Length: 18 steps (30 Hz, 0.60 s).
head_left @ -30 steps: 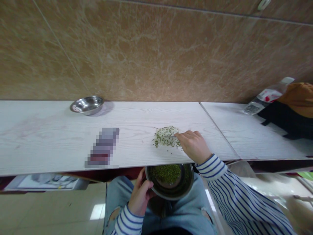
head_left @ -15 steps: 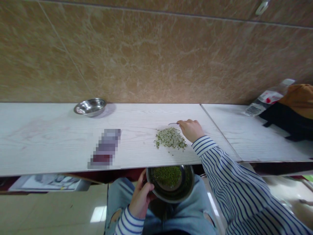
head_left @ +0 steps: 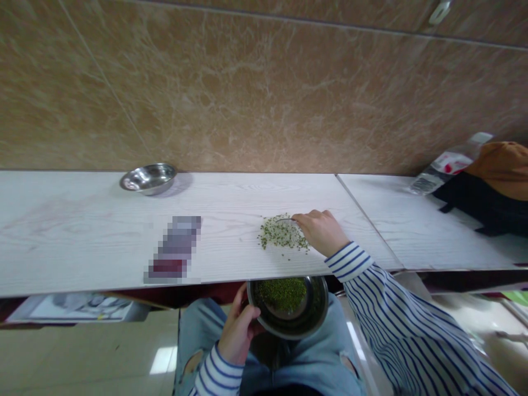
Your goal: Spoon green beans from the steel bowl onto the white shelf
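Observation:
My left hand [head_left: 240,330] grips the left rim of a steel bowl [head_left: 307,329], which is tilted over my lap just below the table's front edge. Small green beans [head_left: 284,294] that look like mung beans lie inside it. Above, my right hand [head_left: 319,231] is closed on a thin, curved metal spoon [head_left: 284,220]; its far end is too small to make out clearly. The spoon reaches over a loose pile of green beans and white grains [head_left: 282,234] spread on the white tabletop [head_left: 231,203]. My right fingers are at the pile's right side.
A second steel bowl [head_left: 149,180] stands at the back left by the tiled wall. Nearer is a blurred-out, phone-shaped object [head_left: 175,247]. At the right a clear plastic bottle [head_left: 445,165] leans on a dark and brown bag [head_left: 495,187]. An open drawer [head_left: 78,308] shows below left.
My right hand has moved slightly toward me and left, bringing the spoon from the pile's back edge over the grains. My left hand and the bowl stay nearly still.

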Tool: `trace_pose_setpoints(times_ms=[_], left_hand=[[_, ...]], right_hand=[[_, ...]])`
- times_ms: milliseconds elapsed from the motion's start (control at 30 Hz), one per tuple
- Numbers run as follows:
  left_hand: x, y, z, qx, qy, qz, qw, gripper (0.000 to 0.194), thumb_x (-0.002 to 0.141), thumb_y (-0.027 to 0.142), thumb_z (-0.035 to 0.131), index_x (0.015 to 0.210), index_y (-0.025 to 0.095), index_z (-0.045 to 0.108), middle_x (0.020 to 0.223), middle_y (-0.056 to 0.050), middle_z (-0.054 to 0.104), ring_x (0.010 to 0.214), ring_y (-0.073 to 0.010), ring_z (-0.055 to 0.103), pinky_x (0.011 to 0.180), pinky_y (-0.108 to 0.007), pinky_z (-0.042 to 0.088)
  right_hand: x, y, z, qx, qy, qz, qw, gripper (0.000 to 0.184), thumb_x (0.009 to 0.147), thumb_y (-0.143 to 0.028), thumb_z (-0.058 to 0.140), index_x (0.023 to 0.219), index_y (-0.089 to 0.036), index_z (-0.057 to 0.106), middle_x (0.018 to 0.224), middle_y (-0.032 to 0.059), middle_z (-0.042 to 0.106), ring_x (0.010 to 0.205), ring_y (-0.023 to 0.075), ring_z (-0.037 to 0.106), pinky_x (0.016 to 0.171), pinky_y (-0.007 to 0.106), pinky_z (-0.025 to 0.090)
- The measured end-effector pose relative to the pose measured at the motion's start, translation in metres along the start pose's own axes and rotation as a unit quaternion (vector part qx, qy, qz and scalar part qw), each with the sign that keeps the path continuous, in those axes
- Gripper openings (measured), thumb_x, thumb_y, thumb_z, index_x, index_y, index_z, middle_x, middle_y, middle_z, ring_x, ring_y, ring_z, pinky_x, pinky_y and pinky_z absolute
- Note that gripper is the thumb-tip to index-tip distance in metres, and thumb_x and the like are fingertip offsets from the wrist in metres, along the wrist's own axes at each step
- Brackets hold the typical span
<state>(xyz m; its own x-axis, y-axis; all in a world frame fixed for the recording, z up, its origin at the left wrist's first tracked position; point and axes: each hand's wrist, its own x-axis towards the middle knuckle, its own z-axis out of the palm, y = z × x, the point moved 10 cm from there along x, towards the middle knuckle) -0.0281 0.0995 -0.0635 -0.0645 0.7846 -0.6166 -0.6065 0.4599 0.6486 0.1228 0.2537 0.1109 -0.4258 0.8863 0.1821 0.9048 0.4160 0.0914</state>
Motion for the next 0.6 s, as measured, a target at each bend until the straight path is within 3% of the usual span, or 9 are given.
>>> trace_pose_setpoints(times_ms=[333, 600], left_hand=[[0.001, -0.003, 0.001, 0.008, 0.003, -0.002, 1.0, 0.064, 0.053, 0.014, 0.057, 0.116, 0.027, 0.048, 0.09, 0.0, 0.064, 0.064, -0.0121, 0.055, 0.053, -0.025, 0.045], [0.0, -0.002, 0.002, -0.008, 0.002, -0.002, 1.0, 0.061, 0.054, 0.012, 0.057, 0.113, 0.026, 0.05, 0.093, -0.001, 0.062, 0.071, -0.0133, 0.056, 0.057, -0.026, 0.047]], right_hand=[[-0.014, -0.016, -0.003, 0.003, -0.008, -0.034, 0.999, 0.027, 0.089, -0.022, 0.038, 0.11, -0.024, 0.055, 0.087, 0.004, 0.066, 0.084, 0.0156, 0.054, 0.069, 0.029, 0.027], [-0.025, -0.021, -0.012, 0.009, 0.006, -0.045, 0.999, 0.027, 0.09, -0.022, 0.037, 0.109, -0.022, 0.056, 0.086, 0.005, 0.066, 0.083, 0.0167, 0.054, 0.07, 0.03, 0.026]])
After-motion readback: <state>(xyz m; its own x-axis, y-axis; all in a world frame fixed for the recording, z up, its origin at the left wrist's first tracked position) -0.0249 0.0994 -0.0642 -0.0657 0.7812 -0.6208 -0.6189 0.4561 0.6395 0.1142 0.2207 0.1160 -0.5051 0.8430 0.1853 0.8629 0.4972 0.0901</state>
